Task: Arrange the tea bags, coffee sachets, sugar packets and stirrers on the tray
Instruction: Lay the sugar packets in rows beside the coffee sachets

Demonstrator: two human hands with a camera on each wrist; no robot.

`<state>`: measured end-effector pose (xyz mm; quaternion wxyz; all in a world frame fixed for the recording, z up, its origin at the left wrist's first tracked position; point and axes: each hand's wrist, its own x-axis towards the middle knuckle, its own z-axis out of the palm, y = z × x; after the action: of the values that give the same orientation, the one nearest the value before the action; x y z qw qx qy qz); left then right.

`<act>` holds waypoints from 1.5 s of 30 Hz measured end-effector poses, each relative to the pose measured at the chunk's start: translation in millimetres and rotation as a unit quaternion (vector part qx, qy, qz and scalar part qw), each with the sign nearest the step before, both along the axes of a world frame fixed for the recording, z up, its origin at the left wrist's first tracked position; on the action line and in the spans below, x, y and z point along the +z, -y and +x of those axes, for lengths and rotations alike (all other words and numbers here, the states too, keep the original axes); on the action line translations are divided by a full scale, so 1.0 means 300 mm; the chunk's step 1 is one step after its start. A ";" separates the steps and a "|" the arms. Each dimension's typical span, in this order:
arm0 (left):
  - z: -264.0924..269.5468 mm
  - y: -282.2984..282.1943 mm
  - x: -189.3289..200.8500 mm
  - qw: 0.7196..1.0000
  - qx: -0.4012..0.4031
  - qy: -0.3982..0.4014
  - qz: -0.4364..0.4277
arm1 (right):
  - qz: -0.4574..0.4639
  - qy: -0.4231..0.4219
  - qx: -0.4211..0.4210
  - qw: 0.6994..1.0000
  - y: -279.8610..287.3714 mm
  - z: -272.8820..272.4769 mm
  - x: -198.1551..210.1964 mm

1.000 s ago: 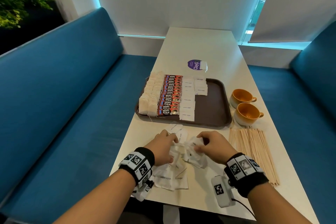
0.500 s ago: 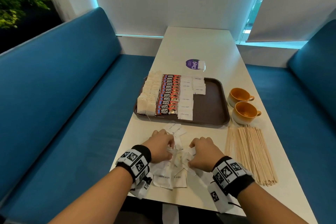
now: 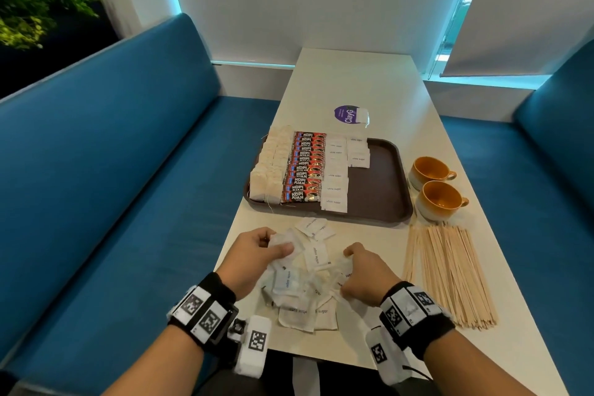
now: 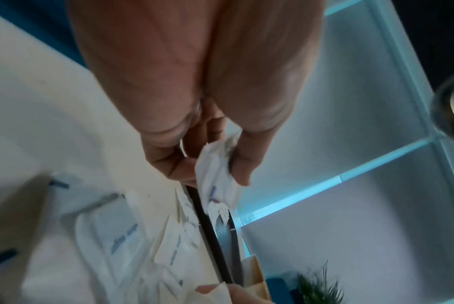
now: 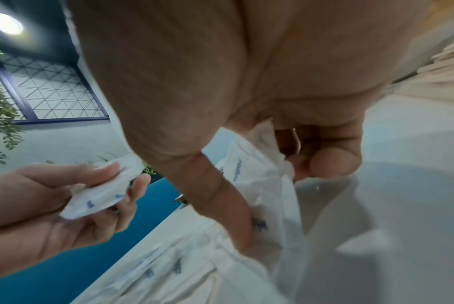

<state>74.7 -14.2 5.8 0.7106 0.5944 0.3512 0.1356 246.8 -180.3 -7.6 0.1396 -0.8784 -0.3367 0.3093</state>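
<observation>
L hand sits at the 9 o'clock edge of a loose pile of sugar packets on the near end of the white table, thumb and fingers pinching a small clutch of white packets lifted just off the pile; the L wrist view shows the same clutch squeezed between thumb and curled fingers, text on it too blurred to read. R hand is at the pile's 3 o'clock side, fingers curled under and grasping crumpled packets against the palm, w/ more packets lying under it. Pile spreads toward 6 o'clock, a few flat packets marked "white sugar" near the table edge, and a couple of strays at 12 o'clock, just short of the tray. Brown tray lies at 12 o'clock from the hands, its R half bare. On its L half, L to R: a column of tea bags, a column of red-black "Kopi Juan" coffee sachets touching them, then a full column of sugar packets and a short second column at the far end only. Wooden stirrers lie in a fanned bundle on the table at 3 o'clock from the R hand, off the tray. Two orange cups stand just beside the tray's R rim. A purple round sticker sits beyond the tray. Blue bench seats flank the table.
</observation>
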 end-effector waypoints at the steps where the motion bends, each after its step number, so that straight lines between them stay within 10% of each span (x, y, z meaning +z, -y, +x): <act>1: -0.011 0.010 0.003 0.998 0.002 0.019 -0.055 | -0.006 0.013 0.009 1.000 0.001 0.001 0.003; 9: -0.061 0.086 0.011 0.965 0.017 0.086 -0.246 | 0.109 -0.046 -0.017 0.993 0.035 0.021 0.032; 15: -0.025 0.117 0.010 0.929 -0.061 0.102 -0.352 | 0.293 -0.234 -0.021 0.927 -0.039 -0.073 0.139; 28: -0.195 0.002 -0.043 0.932 0.085 0.153 -0.318 | 0.165 -0.029 0.123 0.978 -0.174 -0.141 0.080; 35: -0.299 0.013 -0.100 0.932 0.145 0.133 -0.304 | 0.030 0.117 0.336 0.934 -0.168 -0.247 0.007; 45: -0.296 0.026 -0.084 0.931 0.153 0.124 -0.308 | 0.081 0.097 0.265 0.956 -0.217 -0.177 0.025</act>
<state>-14.0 -21.8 -19.4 0.8675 0.2638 0.3710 0.2004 193.8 -115.4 -0.2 0.0902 -0.7688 -0.5934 0.2205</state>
